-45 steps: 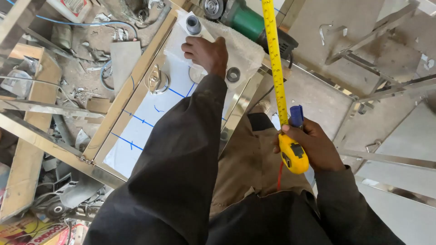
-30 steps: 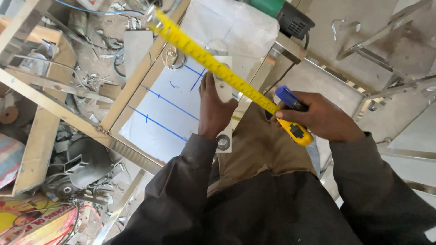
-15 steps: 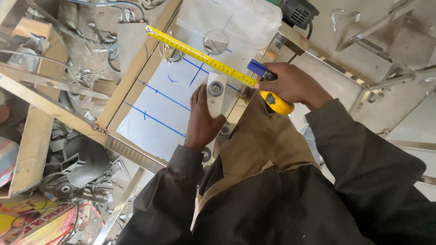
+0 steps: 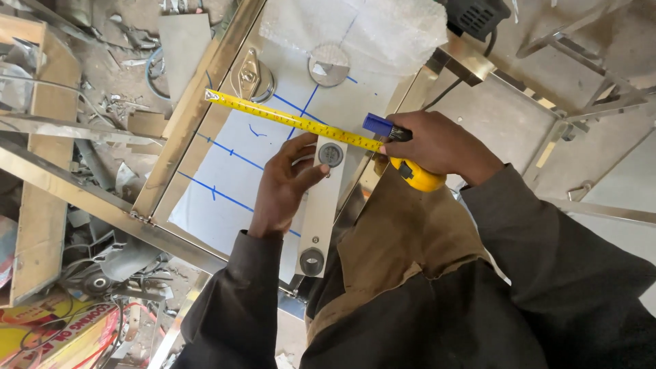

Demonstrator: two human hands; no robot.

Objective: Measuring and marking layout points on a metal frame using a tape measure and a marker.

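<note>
My right hand [image 4: 437, 143] grips a yellow tape measure [image 4: 418, 175] and a blue marker [image 4: 379, 126] together. The yellow tape blade [image 4: 287, 118] stretches left across a white panel [image 4: 225, 184] marked with blue lines, its hook at the panel's metal frame edge [image 4: 198, 109]. My left hand [image 4: 283, 184] rests on the panel and holds a long white lock plate [image 4: 321, 212] with a round cylinder near the top and another near the bottom. The tape crosses just above the plate's upper end.
A shiny metal handle [image 4: 249, 75] and a round metal disc [image 4: 328, 65] lie on the panel's far part, near bubble wrap [image 4: 383, 27]. A black power tool [image 4: 478, 14] sits beyond. Metal scraps and wooden boards [image 4: 41, 137] crowd the left; steel frames [image 4: 581, 102] lie right.
The tape swung from pointing away to lying across the panel. My right hand drew closer, and my left hand slid back along the panel to hold the lock plate.
</note>
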